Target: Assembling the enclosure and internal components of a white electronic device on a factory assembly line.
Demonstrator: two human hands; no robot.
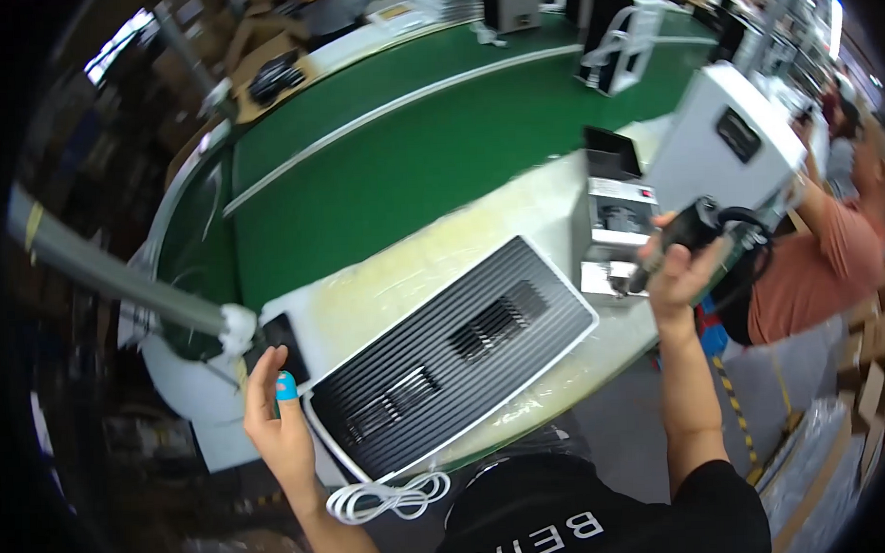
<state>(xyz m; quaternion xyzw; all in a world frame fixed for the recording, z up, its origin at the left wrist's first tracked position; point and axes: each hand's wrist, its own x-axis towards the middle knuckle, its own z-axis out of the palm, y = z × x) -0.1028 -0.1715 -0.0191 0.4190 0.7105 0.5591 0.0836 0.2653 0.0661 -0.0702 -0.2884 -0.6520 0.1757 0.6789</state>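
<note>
On the worktable before me lies a flat appliance (436,369) with a dark ribbed face, a white rim and two vent-like openings. Its white power cord (390,497) is bundled at the near left corner. My left hand (280,428) is raised beside the left end, fingers extended and empty, a blue cover on the thumb. Beyond it a dark flat object (287,345) rests on the table. My right hand (684,273) is wrapped round a black electric screwdriver (692,227) with a dark cable, held above the table's right end. The tool's tip is blurred.
Next to the right hand stands a small box-shaped device (620,207) with an open dark lid. Behind it a white panelled unit (730,145) stands near a person in a reddish shirt (817,254). A green conveyor (400,171) curves along the far side; a grey pole (120,263) crosses at left.
</note>
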